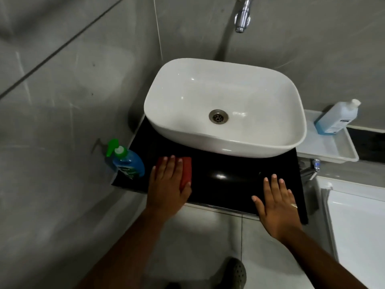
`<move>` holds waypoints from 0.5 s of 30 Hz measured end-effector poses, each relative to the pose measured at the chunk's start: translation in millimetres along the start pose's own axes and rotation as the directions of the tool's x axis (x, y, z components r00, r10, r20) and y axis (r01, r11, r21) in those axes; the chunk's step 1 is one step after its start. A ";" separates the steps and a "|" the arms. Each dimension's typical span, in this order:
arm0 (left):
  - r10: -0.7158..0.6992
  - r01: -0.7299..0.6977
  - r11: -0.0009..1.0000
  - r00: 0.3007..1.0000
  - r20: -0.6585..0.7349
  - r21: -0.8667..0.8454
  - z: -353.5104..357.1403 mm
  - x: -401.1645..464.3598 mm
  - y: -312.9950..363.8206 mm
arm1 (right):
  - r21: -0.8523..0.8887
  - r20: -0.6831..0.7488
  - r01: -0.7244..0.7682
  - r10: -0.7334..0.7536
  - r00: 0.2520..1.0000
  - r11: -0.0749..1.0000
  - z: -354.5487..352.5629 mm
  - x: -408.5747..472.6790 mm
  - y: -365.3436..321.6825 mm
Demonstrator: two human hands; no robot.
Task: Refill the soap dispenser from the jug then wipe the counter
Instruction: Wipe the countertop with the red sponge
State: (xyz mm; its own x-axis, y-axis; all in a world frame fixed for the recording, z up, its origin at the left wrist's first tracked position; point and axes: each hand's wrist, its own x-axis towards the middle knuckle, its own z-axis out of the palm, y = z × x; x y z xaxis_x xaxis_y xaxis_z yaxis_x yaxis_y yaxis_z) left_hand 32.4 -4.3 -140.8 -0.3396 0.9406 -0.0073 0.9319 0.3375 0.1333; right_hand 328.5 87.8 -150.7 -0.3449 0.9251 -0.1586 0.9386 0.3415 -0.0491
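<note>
My left hand [167, 184] lies flat on a red cloth [186, 170], pressing it onto the black counter [218, 178] at its front left. My right hand [277, 205] rests flat on the counter's front right with fingers spread and nothing in it. The blue soap dispenser [128, 161] with a green pump stands at the counter's left end, just left of the cloth. A pale blue jug [336, 117] with a white cap stands in a white tray [325, 149] to the right of the basin.
A white basin [225, 105] fills the back of the counter under a chrome tap [242, 16]. Grey tiled walls close in at the left and back. A white appliance [358, 230] stands at the right. Below the counter edge are floor tiles and my shoe [234, 272].
</note>
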 end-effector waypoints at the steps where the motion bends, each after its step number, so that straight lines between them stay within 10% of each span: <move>1: -0.069 0.069 0.998 0.998 -0.009 -0.015 -1.1 -3.4 4.5 | 0.007 -0.006 -0.001 0.001 1.000 1.000 0.1 -0.7 -0.9; 5: -0.254 0.251 0.959 0.967 -0.006 -0.132 -1.1 -9.4 51.5 | 0.014 -0.017 -0.020 0.020 1.000 1.000 -1.0 -1.8 -4.4; 11: 0.404 -0.402 0.912 0.915 0.012 -0.078 6.7 -11.0 68.7 | 0.020 -0.023 -0.026 0.027 0.999 0.999 -0.2 -0.9 -5.3; 15: 0.254 -0.255 0.967 0.967 -0.028 -0.010 5.8 -7.8 1.1 | 0.011 -0.021 -0.029 0.029 0.999 1.000 1.1 -0.5 -4.4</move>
State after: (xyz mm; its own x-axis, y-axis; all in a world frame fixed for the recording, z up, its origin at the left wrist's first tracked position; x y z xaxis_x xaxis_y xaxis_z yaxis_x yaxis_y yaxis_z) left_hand 36.8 -11.1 -146.3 -0.0948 0.9940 0.0549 0.9862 0.0862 0.1411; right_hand 324.6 85.7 -151.5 -0.3172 0.9381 -0.1391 0.9483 0.3125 -0.0552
